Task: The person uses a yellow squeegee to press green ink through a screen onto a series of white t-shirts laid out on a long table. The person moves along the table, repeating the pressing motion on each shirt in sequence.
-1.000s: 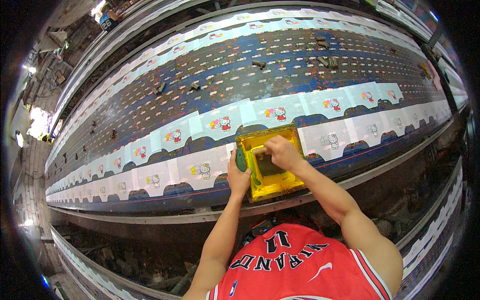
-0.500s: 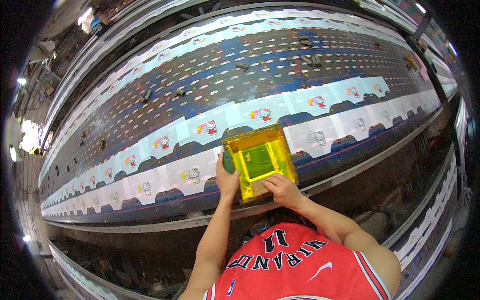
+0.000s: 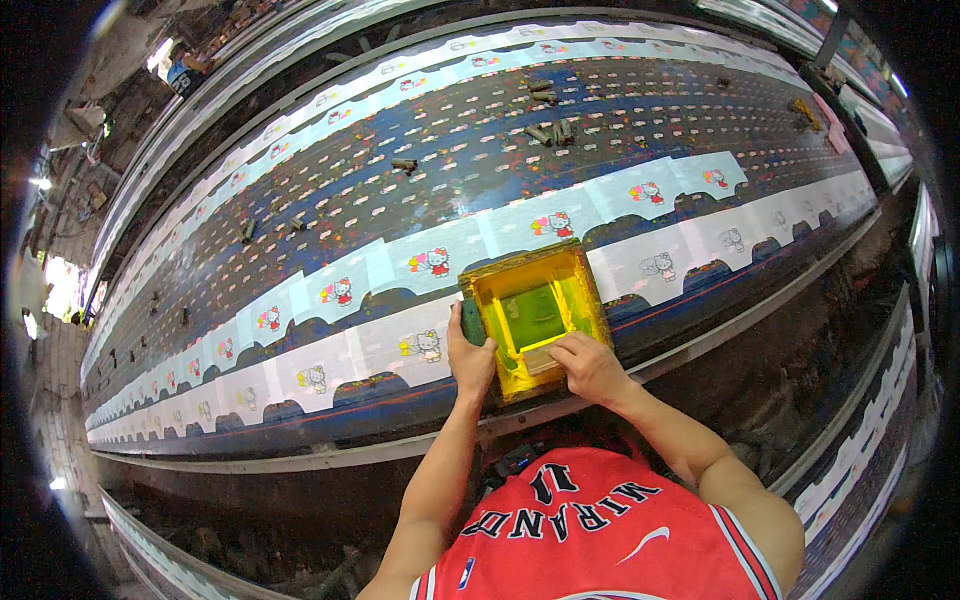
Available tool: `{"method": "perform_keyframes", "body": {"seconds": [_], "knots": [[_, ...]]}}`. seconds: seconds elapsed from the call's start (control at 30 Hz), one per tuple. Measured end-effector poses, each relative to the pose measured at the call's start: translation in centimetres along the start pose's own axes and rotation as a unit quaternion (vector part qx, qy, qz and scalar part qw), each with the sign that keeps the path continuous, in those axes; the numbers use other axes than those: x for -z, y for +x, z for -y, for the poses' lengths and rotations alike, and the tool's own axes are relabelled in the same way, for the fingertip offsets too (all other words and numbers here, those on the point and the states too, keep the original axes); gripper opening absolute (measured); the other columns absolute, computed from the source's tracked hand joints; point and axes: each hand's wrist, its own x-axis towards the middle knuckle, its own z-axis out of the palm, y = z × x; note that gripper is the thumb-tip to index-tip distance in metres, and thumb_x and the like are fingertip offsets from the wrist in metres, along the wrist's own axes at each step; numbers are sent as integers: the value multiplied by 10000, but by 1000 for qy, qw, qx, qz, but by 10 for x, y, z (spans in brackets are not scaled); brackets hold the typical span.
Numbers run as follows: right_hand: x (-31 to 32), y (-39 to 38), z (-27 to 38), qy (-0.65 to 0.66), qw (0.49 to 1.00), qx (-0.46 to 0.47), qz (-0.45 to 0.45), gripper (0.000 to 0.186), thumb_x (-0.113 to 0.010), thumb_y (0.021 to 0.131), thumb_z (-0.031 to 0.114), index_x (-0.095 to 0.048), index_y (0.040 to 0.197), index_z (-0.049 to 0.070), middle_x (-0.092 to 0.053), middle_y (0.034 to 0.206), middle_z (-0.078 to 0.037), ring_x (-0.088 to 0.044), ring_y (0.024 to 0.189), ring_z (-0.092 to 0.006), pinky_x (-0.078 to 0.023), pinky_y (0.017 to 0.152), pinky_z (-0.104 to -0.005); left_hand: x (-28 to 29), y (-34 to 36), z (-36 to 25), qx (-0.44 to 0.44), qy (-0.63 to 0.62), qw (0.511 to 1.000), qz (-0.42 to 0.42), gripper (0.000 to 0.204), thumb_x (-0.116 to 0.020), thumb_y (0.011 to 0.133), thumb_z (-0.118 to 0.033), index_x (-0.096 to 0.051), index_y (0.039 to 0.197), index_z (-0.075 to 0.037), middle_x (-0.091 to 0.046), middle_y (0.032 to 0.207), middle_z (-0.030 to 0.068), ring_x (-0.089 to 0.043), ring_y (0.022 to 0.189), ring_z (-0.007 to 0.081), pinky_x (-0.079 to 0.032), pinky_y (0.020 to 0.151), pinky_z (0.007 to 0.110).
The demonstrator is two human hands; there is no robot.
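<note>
A square printing frame (image 3: pixel 594 305) smeared with yellow ink rests at the near edge of a long table, over a row of white cut pieces. Its screen looks green through the ink. My left hand (image 3: pixel 470 362) grips the frame's left side, thumb toward me and fingers along the outer wall. Inside the frame's near end, my right hand (image 3: pixel 592 370) pinches a flat squeegee (image 3: pixel 538 360); its lower edge is hidden. Left of the frame, a white piece (image 3: pixel 390 350) carries a cartoon cat print with yellow balloons; the piece (image 3: pixel 655 262) to the right bears a grey outline.
Behind the frame runs a row of pale pieces (image 3: pixel 490 236) with coloured cat prints. Dark short cylinders (image 3: pixel 550 132) lie in groups on the spotted tabletop (image 3: pixel 360 180). A metal rail (image 3: pixel 300 460) borders the near side. Another person (image 3: pixel 185 72) is far left.
The view has shifted, so the table and prints appear farther right. The frame sits slightly closer to the yellow-balloon print on its left. My right hand and squeegee have moved a little away from me.
</note>
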Motion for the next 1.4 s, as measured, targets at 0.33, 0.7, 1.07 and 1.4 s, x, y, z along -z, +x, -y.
{"method": "perform_keyframes", "body": {"seconds": [0.33, 0.7, 1.07, 1.4], "knots": [[11, -19, -48, 40, 999, 10, 8, 307, -615, 750, -23, -665, 1050, 16, -663, 1007, -139, -649, 976, -346, -546, 865, -430, -33, -7, -10, 55, 52, 997, 7, 857, -696, 754, -8, -411, 1558, -89, -540, 1479, 213, -546, 1347, 370, -442, 1114, 417], [17, -18, -53, 44, 998, 16, 32, 329, -647, 734, -22, -666, 1061, 3, -667, 1017, -151, -648, 992, -361, -548, 872, -438, -37, -7, -3, 48, 116, 992, 12, 884, -712, 757, -48, -377, 1571, -136, -564, 1429, 212, -565, 1296, 398, -476, 1066, 452], [-14, 103, -88, 44, 996, 66, -47, 253, -655, 744, -34, -660, 991, 22, -651, 939, -157, -641, 950, -373, -542, 824, -458, -42, -4, 3, 45, 48, 998, -22, 659, -692, 900, -188, -487, 1522, -118, -630, 1289, 208, -607, 1203, 377, -487, 1022, 443], [0, 50, -96, 104, 925, 300, 207, 181, -698, 707, 56, -641, 879, 57, -654, 971, -116, -627, 992, -340, -541, 845, -446, -46, -7, 11, 28, 41, 998, -45, 509, -597, 1012, -219, -520, 1496, -83, -629, 1313, 209, -605, 1209, 367, -464, 1045, 424]]}}
